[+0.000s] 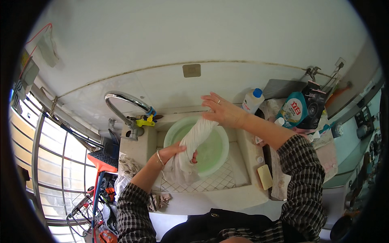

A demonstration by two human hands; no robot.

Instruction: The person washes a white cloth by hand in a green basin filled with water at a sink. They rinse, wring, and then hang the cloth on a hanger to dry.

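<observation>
A white wet cloth [197,136], twisted into a thick roll, slants over a pale green plastic basin [225,152] of cloudy water. Around its lower part my left hand [176,153] is closed, with a loose, sheer end hanging below over the sink's tiled floor. At the upper end of the roll is my right hand [223,112], its fingers partly spread and its thumb side against the cloth; whether it grips is unclear. The basin stands in a stone laundry sink [231,199]. A chrome gooseneck faucet [121,97] rises at the left.
Crumpled cloths [159,201] lie on the sink's left and front edges. At right are a yellow soap bar [265,177], a white bottle with a blue cap [253,100] and a teal and black detergent bag [304,106]. A red dustpan [101,161] stands at left.
</observation>
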